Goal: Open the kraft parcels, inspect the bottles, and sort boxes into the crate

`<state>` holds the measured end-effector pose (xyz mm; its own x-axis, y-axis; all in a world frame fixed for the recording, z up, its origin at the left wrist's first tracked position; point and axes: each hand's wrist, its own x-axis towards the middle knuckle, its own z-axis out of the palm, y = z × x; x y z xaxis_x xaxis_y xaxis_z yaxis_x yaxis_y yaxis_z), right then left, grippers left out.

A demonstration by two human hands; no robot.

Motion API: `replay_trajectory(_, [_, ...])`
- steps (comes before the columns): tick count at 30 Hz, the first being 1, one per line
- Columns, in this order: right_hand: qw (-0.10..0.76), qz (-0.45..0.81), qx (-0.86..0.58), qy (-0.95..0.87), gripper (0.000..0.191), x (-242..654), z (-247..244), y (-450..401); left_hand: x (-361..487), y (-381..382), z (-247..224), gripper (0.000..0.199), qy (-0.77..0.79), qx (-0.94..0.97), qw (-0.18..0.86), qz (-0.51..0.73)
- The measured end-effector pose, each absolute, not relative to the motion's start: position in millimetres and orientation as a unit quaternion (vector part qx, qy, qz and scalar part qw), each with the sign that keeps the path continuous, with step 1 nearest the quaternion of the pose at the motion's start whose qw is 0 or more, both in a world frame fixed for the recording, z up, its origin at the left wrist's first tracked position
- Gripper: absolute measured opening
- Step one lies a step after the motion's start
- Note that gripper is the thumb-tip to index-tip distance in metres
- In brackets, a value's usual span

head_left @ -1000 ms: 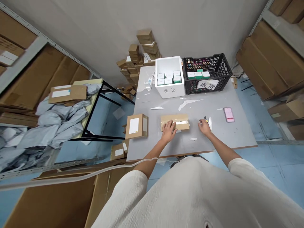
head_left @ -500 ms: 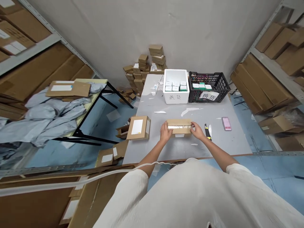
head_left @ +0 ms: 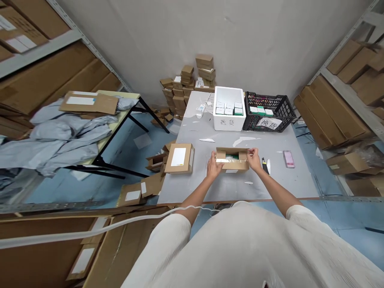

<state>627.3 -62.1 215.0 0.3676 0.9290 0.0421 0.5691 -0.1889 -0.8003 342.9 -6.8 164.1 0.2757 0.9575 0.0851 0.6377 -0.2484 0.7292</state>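
A small cardboard box sits on the grey table in front of me, its top flaps parted. Something dark green shows in the opening, too little of it to name. My left hand grips the box's left end, thumb over the front flap. At the right end my right hand pinches the edge of a flap. Just right of that hand lies a yellow and black utility knife. A closed cardboard box with a white label stands left of my left hand.
Behind are a white foam box and a black plastic crate, both holding small white and green boxes. A pink phone-like item lies at right. Several cartons are stacked by the wall; grey bags cover the left table.
The box's top has gone from closed to open, with its flaps raised and green showing inside. My right hand has lifted slightly with the flap. The view has shifted a little.
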Motion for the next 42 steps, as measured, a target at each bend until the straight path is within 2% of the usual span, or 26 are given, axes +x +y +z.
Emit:
replay_trajectory(4, [0.294, 0.234, -0.733, -0.567, 0.053, 633.9, 218.0, -49.0, 340.0, -6.3, 163.0, 0.089, 0.534, 0.75, 0.301, 0.248])
replay_trajectory(7, [0.218, 0.254, -0.746, -0.576, 0.06, 640.5, 213.9, -41.6, 338.7, -5.2, 160.9, 0.078, 0.526, 0.766, 0.289, 0.231])
replay_trajectory(10, [0.178, 0.271, -0.759, -0.564, 0.058, 647.1, 206.9, -36.2, 338.8, -3.6, 158.6, 0.063, 0.517, 0.781, 0.279, 0.211])
replay_trajectory(15, [0.221, 0.309, -0.739, -0.557, 0.054, 657.6, 200.2, -28.0, 338.4, -4.4, 162.1, 0.044, 0.513, 0.791, 0.273, 0.194])
replay_trajectory(19, [0.262, 0.359, -0.708, -0.549, 0.06, 663.8, 201.5, -24.4, 335.9, -10.9, 178.2, 0.032, 0.522, 0.783, 0.27, 0.203])
replay_trajectory(22, [0.26, 0.39, -0.708, -0.527, 0.068, 665.6, 203.6, -24.8, 334.8, -17.2, 193.4, 0.021, 0.52, 0.776, 0.266, 0.236])
replay_trajectory(25, [0.25, 0.403, -0.709, -0.522, 0.075, 664.9, 205.8, -27.2, 332.7, -23.0, 204.1, 0.024, 0.502, 0.78, 0.274, 0.255])
replay_trajectory(28, [0.234, 0.406, -0.705, -0.532, 0.075, 662.4, 207.4, -30.5, 325.0, -29.1, 208.7, 0.023, 0.476, 0.797, 0.293, 0.229])
replay_trajectory(31, [0.211, 0.39, -0.705, -0.554, 0.075, 658.3, 207.1, -33.5, 313.2, -35.8, 210.9, 0.011, 0.455, 0.819, 0.298, 0.183])
replay_trajectory(37, [0.092, 0.28, -0.756, -0.585, 0.087, 638.3, 207.3, -35.0, 313.1, -40.2, 216.5, 0.064, 0.41, 0.875, 0.247, 0.068])
replay_trajectory(39, [0.062, 0.249, -0.771, -0.584, 0.09, 627.9, 209.7, -35.5, 322.9, -35.2, 217.3, 0.071, 0.384, 0.897, 0.216, 0.036])
replay_trajectory(42, [0.042, 0.223, -0.781, -0.581, 0.093, 613.5, 214.6, -37.4, 335.7, -24.4, 216.5, 0.066, 0.341, 0.924, 0.174, -0.013])
